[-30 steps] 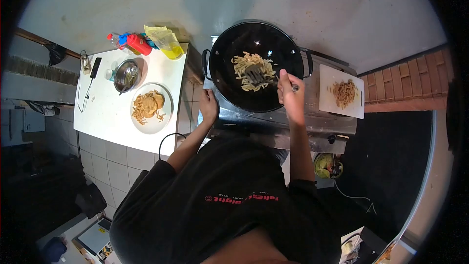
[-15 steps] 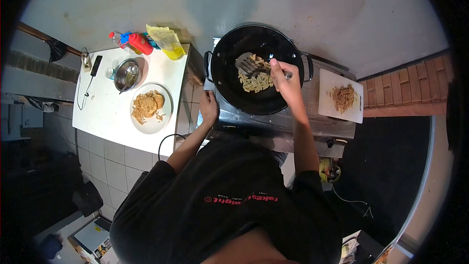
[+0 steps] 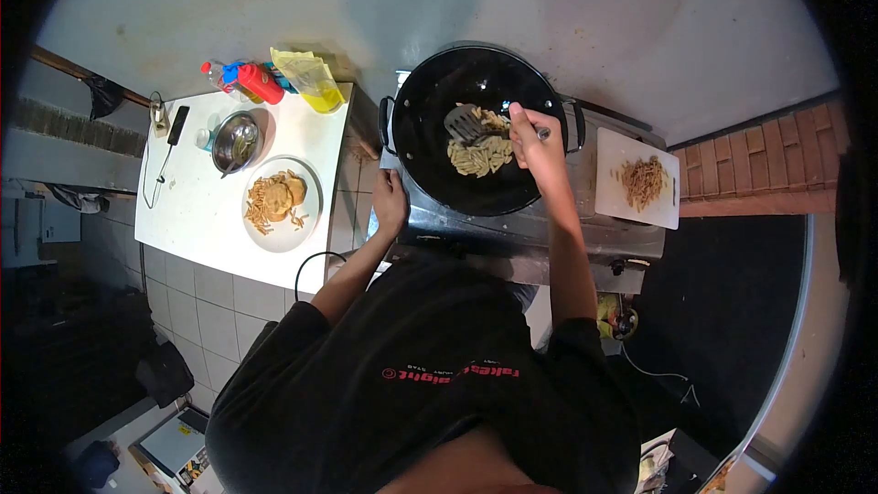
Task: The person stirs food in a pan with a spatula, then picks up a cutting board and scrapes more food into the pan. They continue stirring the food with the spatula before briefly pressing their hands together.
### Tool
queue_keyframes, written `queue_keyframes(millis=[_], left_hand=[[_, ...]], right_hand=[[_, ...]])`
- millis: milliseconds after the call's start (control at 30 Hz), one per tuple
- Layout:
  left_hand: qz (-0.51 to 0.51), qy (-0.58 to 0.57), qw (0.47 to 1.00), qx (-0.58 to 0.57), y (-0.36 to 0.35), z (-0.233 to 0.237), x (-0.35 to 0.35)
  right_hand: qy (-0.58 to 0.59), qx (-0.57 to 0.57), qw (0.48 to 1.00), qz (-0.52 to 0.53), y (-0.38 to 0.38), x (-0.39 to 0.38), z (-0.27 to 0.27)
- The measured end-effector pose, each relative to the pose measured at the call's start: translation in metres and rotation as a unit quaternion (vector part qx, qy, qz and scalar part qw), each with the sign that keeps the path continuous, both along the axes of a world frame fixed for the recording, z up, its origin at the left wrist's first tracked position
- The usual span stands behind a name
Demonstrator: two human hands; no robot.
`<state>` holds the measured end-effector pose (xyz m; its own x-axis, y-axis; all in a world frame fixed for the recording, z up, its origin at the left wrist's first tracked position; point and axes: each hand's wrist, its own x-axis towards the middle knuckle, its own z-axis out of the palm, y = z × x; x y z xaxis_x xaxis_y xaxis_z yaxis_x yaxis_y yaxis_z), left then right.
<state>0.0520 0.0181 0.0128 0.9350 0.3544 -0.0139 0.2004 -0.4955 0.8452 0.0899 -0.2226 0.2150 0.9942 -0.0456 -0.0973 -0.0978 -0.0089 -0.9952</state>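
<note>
Though boxed in left and right, open from above: round black metal wok (image 3: 430,96) with two loop handles, set on a brushed stainless steel stove (image 3: 512,230). To the left, a white rectangular table (image 3: 197,215) bearing a round white plate (image 3: 309,218) of golden fried pieces, a round shiny steel bowl (image 3: 236,140), a red plastic bottle (image 3: 261,82), a crumpled yellow plastic bag (image 3: 311,78) and a slim black handset (image 3: 177,124) on a cord. To the right, just beside the stove, a white rectangular cutting board (image 3: 611,192) heaped with brown shreds, with a red brick wall (image 3: 768,174) beyond. Across the wok's right half, only the person's own forearm and fist in the way. Inside the wok, pale short pasta-like pieces (image 3: 480,157), glossy, piled right of centre against the dull dark bowl. Grey slotted metal spatula (image 3: 465,123), flat blade tilted over the upper left of the pile, handle running right into the right hand (image 3: 537,142), fingers curled tight around it above the wok's right side. Left hand (image 3: 390,201) low at the stove's front left corner, just below the wok's rim, well apart from the spatula; laid there with fingers together, grip on anything impossible to tell.
</note>
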Motion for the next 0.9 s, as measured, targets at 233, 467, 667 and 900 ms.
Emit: queue_keyframes(millis=[233, 467, 667, 900], left_hand=[[0.006, -0.008, 1.0, -0.007, -0.001, 0.008, 0.0], [-0.008, -0.025, 1.0, -0.012, 0.003, -0.008, 0.001], [-0.006, -0.03, 0.999, -0.013, 0.004, -0.013, 0.002], [-0.002, -0.014, 1.0, -0.02, 0.004, -0.007, 0.0]], right_hand=[[0.0, 0.0, 1.0, -0.022, 0.007, 0.01, -0.012], [-0.01, -0.093, 0.995, 0.019, -0.013, -0.016, 0.011], [-0.061, -0.13, 0.988, 0.054, -0.024, -0.03, 0.007], [0.01, 0.057, 0.998, 0.007, -0.024, -0.039, -0.036]])
